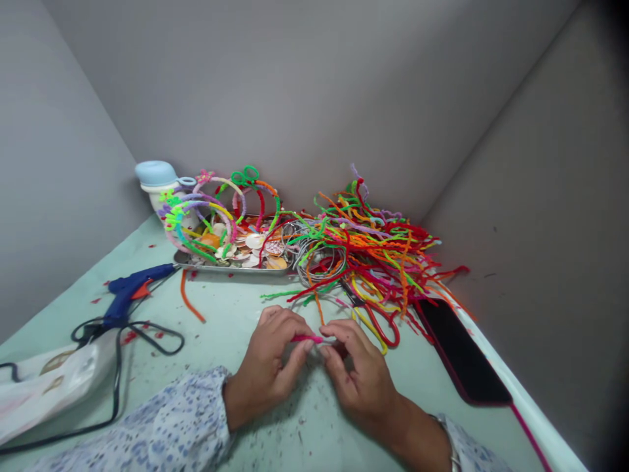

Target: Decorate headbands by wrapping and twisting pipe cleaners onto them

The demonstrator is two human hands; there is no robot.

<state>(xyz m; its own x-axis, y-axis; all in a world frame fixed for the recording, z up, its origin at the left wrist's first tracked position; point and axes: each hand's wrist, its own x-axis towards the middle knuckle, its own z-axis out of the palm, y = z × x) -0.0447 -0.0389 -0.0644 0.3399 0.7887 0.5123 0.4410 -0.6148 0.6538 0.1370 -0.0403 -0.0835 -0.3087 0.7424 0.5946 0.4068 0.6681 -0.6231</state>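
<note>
My left hand (275, 351) pinches a short bright pink pipe cleaner (308, 339) between thumb and forefinger, low over the middle of the table. Close beside it, my right hand (357, 367) is closed at the fingertips on a thin grey wire-like band (328, 340), which meets the pink end. How the two pieces are joined is hidden by the fingers. Just beyond the hands, an orange pipe cleaner (318, 307) trails out of a large tangled heap of coloured pipe cleaners (383, 239). Silver metal hoops (322, 259) lie at the heap's left edge.
A metal tray (236, 267) carries shells and several decorated hoops, with a blue-lidded bottle (156, 177) behind. Left are a blue glue gun (128, 292), its black cord and a white plastic bag (59, 387). Red-handled scissors (386, 324) and a phone (464, 351) lie right. Walls stand close behind.
</note>
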